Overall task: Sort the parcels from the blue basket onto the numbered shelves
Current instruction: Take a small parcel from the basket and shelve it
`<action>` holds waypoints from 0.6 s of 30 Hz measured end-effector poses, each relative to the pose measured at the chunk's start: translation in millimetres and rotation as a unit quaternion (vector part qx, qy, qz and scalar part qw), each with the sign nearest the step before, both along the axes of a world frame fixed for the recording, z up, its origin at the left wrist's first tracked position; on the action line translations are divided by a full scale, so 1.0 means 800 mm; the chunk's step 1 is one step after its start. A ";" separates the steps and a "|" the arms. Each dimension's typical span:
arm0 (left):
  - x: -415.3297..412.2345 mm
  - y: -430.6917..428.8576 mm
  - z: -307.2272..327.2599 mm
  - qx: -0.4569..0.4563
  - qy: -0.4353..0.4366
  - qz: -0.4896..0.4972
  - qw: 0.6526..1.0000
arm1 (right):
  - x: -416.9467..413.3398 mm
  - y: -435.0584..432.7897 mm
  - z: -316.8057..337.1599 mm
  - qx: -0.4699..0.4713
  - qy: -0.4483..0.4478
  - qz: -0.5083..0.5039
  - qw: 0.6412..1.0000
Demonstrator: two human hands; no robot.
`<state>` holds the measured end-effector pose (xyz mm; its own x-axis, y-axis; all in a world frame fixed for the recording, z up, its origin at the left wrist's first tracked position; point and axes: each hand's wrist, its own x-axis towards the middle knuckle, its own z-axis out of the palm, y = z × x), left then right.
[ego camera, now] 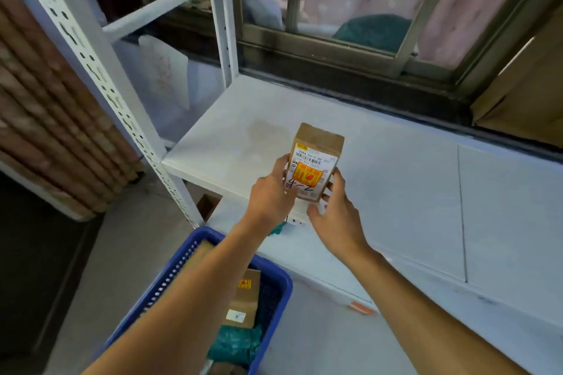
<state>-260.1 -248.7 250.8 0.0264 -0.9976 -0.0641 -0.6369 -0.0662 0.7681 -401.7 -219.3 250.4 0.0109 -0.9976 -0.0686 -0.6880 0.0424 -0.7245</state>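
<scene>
A small brown cardboard parcel (316, 158) with a white label, an orange sticker and a handwritten "4-2" is held over the front edge of the white shelf (396, 179). My left hand (272, 192) grips its left side and my right hand (333, 216) holds its right lower corner. The blue basket (274, 277) stands on the floor at the bottom, under my left forearm. Inside it lie a brown parcel (245, 301), a teal bag (236, 344) and other packages, partly hidden.
A white perforated shelf post (100, 70) rises at the left. A small number tag (297, 221) sticks on the shelf's front edge. Behind the shelf runs a dark window frame (335, 49). A cardboard box (524, 94) stands at the back right.
</scene>
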 end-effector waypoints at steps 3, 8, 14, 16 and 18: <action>-0.005 -0.008 -0.032 0.003 0.007 0.007 1.000 | 0.003 -0.003 -0.033 0.004 0.008 -0.007 1.000; 0.001 -0.025 -0.053 -0.014 -0.017 0.008 1.000 | -0.001 -0.026 -0.058 -0.035 0.006 -0.053 0.998; 0.018 -0.059 -0.056 -0.022 -0.096 -0.033 0.995 | 0.000 -0.068 -0.064 -0.037 0.035 -0.056 0.997; 0.022 -0.071 -0.055 -0.029 -0.116 -0.044 0.992 | 0.000 -0.080 -0.064 -0.025 0.033 -0.049 0.998; 0.024 -0.082 -0.055 -0.037 -0.133 -0.051 0.989 | -0.001 -0.095 -0.062 -0.009 0.028 -0.051 0.998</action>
<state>-241.1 -313.9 206.7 -0.0688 -0.9976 0.0042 -0.8180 0.0588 0.5722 -402.1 -295.7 200.8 -0.0941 -0.9943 -0.0493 -0.7197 0.1022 -0.6867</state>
